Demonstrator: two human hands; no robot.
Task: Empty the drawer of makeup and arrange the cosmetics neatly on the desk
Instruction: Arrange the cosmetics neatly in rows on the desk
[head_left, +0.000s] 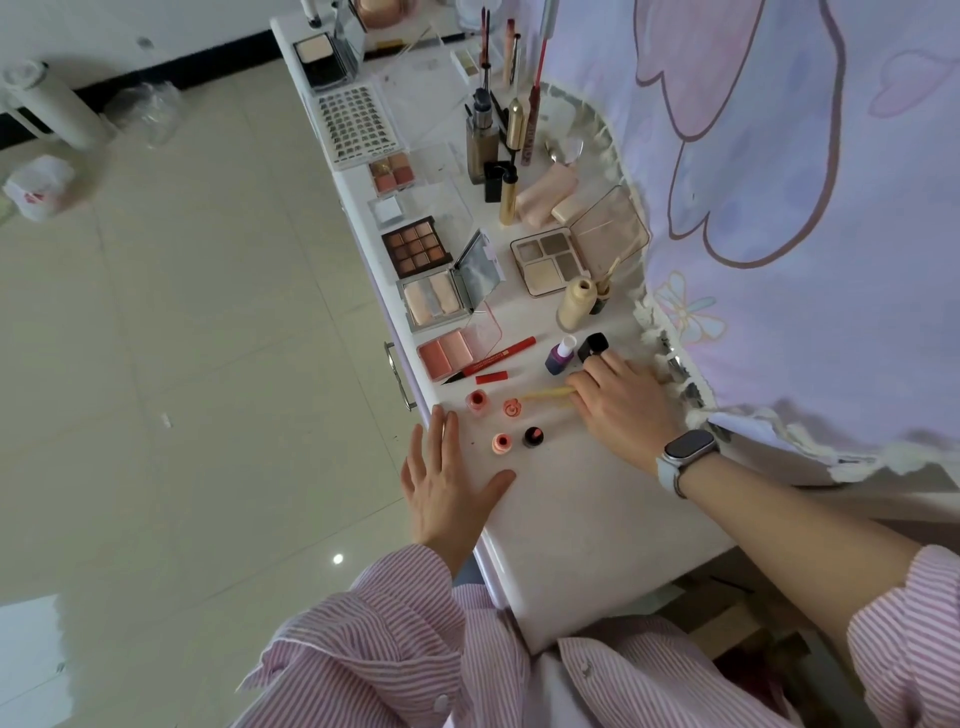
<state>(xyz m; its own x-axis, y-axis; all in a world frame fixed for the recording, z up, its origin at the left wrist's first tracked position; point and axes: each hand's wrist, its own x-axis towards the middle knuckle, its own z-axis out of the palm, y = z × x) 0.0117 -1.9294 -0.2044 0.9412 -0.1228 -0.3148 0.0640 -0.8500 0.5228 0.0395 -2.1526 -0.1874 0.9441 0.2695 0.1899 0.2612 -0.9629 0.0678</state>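
Cosmetics cover the white desk (571, 519). My right hand (618, 400), with a watch on its wrist, rests on the desk and pinches the end of a thin yellow stick (545, 393) lying flat. Just beyond its fingers stand a black cap (594, 346) and a purple nail polish bottle (558, 357). My left hand (447, 478) lies flat and open at the desk's front edge, holding nothing. Between the hands stand several small open lipsticks (501, 443), seen from above. A red liner pen (493, 359) lies beside an open blush palette (452, 353).
Further along the desk lie open eyeshadow palettes (415, 245), a highlighter compact (439, 301), a grey quad palette (553, 265), a cream bottle (575, 304), upright tubes and foundation (483, 140). A closed drawer handle (397, 376) sits on the desk front. A printed curtain (779, 208) hangs right. Tiled floor lies left.
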